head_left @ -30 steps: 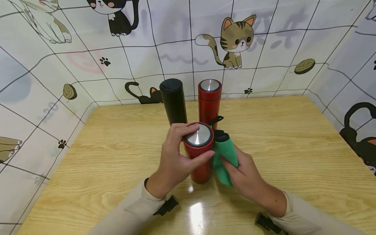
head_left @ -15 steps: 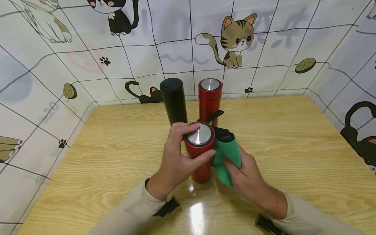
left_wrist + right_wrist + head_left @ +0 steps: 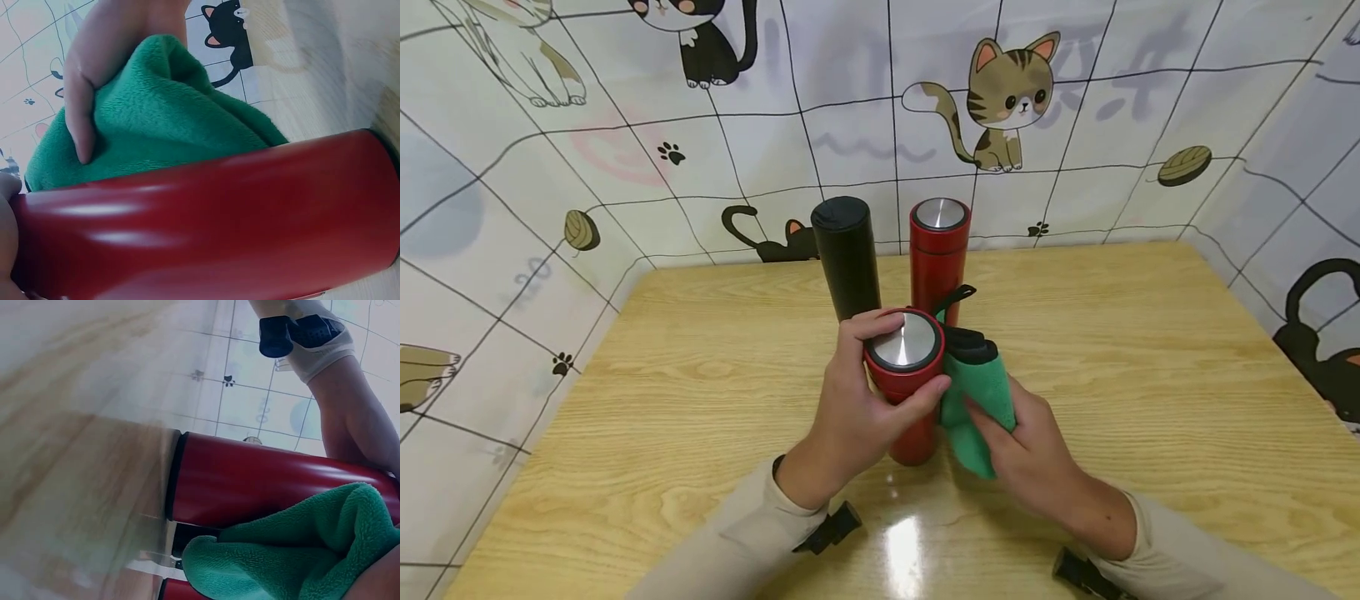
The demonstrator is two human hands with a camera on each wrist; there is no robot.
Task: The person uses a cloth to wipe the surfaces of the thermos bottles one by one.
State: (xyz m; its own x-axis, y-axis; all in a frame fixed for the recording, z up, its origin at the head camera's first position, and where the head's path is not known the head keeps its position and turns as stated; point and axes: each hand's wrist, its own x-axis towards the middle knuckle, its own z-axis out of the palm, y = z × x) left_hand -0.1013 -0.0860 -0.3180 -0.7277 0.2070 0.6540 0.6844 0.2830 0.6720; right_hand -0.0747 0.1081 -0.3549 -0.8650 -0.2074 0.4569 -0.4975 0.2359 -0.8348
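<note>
A red thermos flask [image 3: 913, 443] with a steel-topped lid stands on the table. My left hand [image 3: 850, 412] grips it near the top, thumb on the near side and a fingertip on the lid's edge. Against the flask's right side my right hand [image 3: 1037, 454] holds a folded green cloth [image 3: 981, 404] with a black edging and loop. In the left wrist view the fluffy cloth [image 3: 156, 125] lies along the red wall of the flask [image 3: 219, 219]. From the right wrist, the cloth [image 3: 294, 544] hides part of that wall, and the flask's dark base shows near the tabletop.
Behind the gripped flask stand a black flask [image 3: 846, 258] on the left and a second red flask [image 3: 938, 250] on the right, both upright. The wooden table [image 3: 662, 400] meets a cat-print wall covering [image 3: 850, 125] at the back and sides.
The cloth has shifted slightly upward and outward along the flask's right side, its black edge spreading a little. The left hand keeps its grip, and the flask's top has moved slightly.
</note>
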